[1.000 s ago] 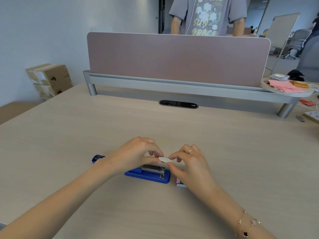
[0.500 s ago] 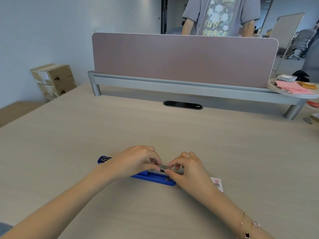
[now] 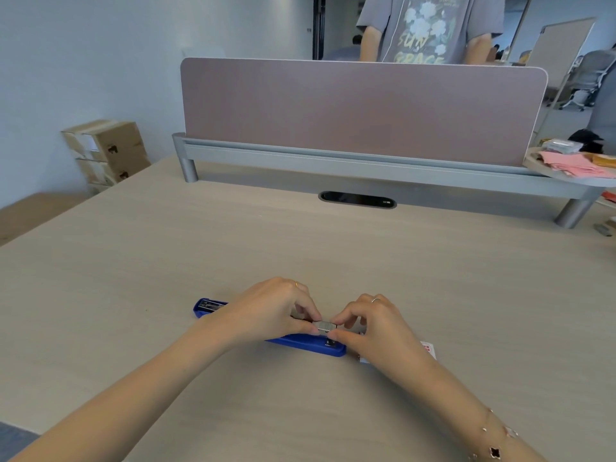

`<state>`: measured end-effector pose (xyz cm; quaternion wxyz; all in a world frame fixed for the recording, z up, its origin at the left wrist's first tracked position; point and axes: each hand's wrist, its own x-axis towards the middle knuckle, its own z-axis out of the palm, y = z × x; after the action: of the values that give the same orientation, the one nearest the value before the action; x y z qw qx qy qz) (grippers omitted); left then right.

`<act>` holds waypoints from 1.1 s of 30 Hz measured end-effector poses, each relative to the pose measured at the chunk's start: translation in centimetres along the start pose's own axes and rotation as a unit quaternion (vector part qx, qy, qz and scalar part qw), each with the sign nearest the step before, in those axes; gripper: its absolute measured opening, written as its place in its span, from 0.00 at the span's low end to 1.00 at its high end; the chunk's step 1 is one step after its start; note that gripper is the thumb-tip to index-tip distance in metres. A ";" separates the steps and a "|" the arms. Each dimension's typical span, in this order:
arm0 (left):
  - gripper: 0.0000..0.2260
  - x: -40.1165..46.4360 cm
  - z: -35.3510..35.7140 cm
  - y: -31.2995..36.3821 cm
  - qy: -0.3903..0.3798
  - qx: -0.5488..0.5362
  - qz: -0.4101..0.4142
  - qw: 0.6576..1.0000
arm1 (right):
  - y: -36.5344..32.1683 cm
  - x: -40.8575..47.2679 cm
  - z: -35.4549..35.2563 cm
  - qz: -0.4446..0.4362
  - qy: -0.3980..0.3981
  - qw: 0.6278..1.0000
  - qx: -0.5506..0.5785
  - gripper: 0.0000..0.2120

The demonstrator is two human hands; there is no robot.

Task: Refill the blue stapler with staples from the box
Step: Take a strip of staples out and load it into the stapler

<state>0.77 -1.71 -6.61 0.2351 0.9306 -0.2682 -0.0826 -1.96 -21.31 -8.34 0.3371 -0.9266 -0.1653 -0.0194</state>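
The blue stapler (image 3: 301, 341) lies opened flat on the near middle of the table (image 3: 433, 278), its long body running left to right, the far-left end showing beyond the left wrist. Directly over its right portion, the left hand (image 3: 270, 311) and the right hand (image 3: 376, 328) meet, fingertips of both pinched closed on a small silver strip of staples (image 3: 325, 326) held just above the metal channel. Just right of the stapler, mostly hidden beneath the right hand, sits the staple box (image 3: 428, 349), white with red print too small to read.

The step in hand appears to be seating the strip in the channel. To do it well, the strip should be kept level and parallel to the rail, legs pointing down, lowered squarely so it does not break apart, then slid along until it sits flat before the top is closed.

Farther off, a black oval grommet (image 3: 357, 199) is set into the table, behind it a mauve divider panel (image 3: 360, 111). Beyond stands a person whose grey shirt (image 3: 430, 28) reads partly "SUN" and "GRACE". Cardboard cartons (image 3: 106, 151) stack at far left.
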 end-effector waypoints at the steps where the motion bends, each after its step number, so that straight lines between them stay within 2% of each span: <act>1: 0.06 0.1 0.0 0.0 -0.002 0.004 0.004 1.000 | 0.0 0.0 0.0 0.002 -0.004 1.000 -0.001 0.06; 10: 0.09 -0.1 0.4 -0.8 -0.008 0.011 0.037 0.999 | 0.3 0.0 0.2 0.010 -0.026 1.000 0.015 0.06; 13: 0.13 -0.4 0.2 -1.7 -0.013 0.032 0.035 0.999 | 0.5 -0.1 0.3 0.006 -0.021 1.000 0.015 0.05; 15: 0.16 -1.0 -0.3 -2.9 -0.020 0.029 0.022 0.999 | 0.6 -0.2 0.3 0.001 -0.015 1.000 0.018 0.06; 18: 0.15 -2.7 -1.3 -5.2 -0.017 -0.002 -0.006 1.000 | 0.6 -0.4 0.4 -0.008 -0.007 1.000 0.028 0.06; 23: 0.17 -6.2 -2.9 -9.4 0.033 -0.009 -0.071 0.997 | 0.7 -0.5 0.6 -0.016 -0.003 0.999 0.030 0.05; 27: 0.15 -7.6 -3.6 -11.5 0.057 -0.036 -0.115 0.991 | 0.8 -0.5 0.7 -0.019 -0.002 1.000 0.025 0.05; 33: 0.16 -8.1 -3.3 -12.1 0.107 -0.096 -0.134 0.980 | 0.8 -0.7 0.9 -0.020 0.000 1.000 -0.004 0.08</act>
<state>0.47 12.97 -9.35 0.3374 0.9347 -0.1049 -0.0388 -2.44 -21.54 -9.67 0.3329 -0.9245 -0.1836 -0.0271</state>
